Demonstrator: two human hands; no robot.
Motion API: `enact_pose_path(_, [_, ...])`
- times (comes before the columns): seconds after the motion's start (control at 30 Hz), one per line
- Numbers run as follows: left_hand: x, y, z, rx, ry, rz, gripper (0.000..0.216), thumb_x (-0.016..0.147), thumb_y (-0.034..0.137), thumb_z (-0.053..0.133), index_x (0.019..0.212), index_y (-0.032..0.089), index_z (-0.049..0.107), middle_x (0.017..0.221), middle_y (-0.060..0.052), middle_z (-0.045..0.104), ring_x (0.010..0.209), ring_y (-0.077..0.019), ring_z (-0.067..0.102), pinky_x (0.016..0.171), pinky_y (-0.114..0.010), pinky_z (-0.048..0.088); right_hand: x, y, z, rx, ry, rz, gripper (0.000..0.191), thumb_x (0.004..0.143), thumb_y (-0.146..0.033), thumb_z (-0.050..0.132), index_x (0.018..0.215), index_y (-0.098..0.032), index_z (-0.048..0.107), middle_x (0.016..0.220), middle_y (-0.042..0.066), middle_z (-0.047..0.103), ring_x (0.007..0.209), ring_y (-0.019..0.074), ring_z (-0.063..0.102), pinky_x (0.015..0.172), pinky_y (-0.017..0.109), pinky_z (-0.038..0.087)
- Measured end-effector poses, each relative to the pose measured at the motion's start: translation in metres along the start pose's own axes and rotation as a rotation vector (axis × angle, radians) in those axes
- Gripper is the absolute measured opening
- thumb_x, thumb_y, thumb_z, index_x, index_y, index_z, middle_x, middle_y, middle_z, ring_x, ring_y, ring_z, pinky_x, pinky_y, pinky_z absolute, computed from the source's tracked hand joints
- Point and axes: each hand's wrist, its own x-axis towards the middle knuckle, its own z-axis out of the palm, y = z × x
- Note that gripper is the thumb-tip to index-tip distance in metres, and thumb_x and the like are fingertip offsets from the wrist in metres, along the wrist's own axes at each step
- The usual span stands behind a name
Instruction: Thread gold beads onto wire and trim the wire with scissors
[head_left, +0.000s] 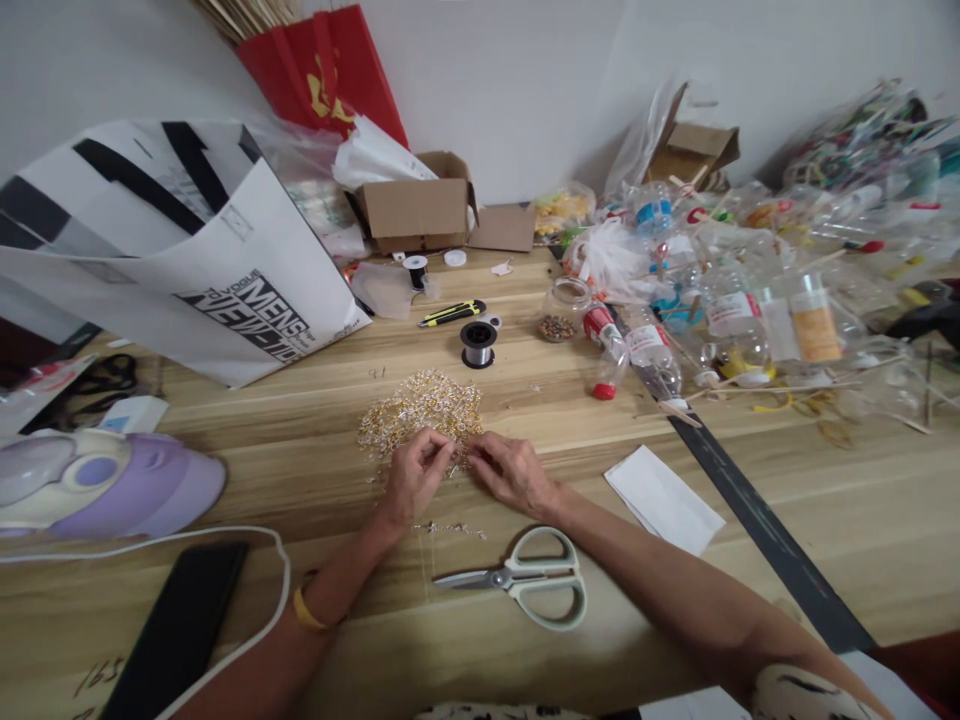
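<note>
A heap of small gold and silver beads [421, 405] lies on the wooden table [525, 420]. My left hand [414, 477] rests at the heap's near edge, fingers pinched together on something tiny. My right hand [512, 472] sits beside it, fingers curled and pinching toward the left hand. What they hold is too small to name. A short strand of beads [450, 528] lies just below the hands. White-handled scissors [525, 578] lie between my forearms.
A thread spool [478, 343], a yellow-black cutter [451, 313] and a bead jar [561, 310] stand behind the heap. A big white paper bag [180, 240] lies at left, plastic bottles [675, 340] at right. A dark phone [180, 625] and purple device [105, 482] sit near left.
</note>
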Motion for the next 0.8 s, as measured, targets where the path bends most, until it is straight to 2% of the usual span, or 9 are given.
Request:
enact_pose_path(0.13, [-0.0005,-0.0022,-0.0003,0.029,-0.01,0.011,0.016,0.084,0.03,0.053,0.075,0.017,0.056,0.07,-0.002,0.064,0.065,-0.0148,0.062,0.062,-0.025,0.049,-0.0018,0.0001,-0.0003,-0.104,-0.062,-0.053,0.017,0.094,-0.019,0.043,0.102,-0.017,0.057,0.089,0.006,0.068,0.076,0.0157,0.062,0.068,0.024,0.042])
enact_pose_path(0.3, [0.0002,-0.0003,0.0006,0.043,-0.022,0.044,0.013,0.085,0.028,0.052,0.075,0.018,0.053,0.069,-0.001,0.063,0.063,-0.0149,0.065,0.06,-0.024,0.051,-0.0021,0.0002,-0.0017,-0.196,-0.113,-0.065,0.018,0.094,-0.019,0.04,0.101,-0.016,0.056,0.08,0.006,0.066,0.068,0.0149,0.059,0.065,0.024,0.037])
enact_pose_path(0.8, [0.0064,0.0007,0.0035,0.093,-0.022,0.035,0.015,0.083,0.025,0.05,0.069,0.02,0.047,0.056,0.003,0.058,0.049,-0.0128,0.063,0.045,-0.02,0.046,0.0019,-0.0013,-0.0084,-0.166,-0.165,-0.114,0.017,0.092,-0.014,0.04,0.091,-0.017,0.057,0.067,0.002,0.057,0.06,0.0133,0.048,0.059,0.024,0.029])
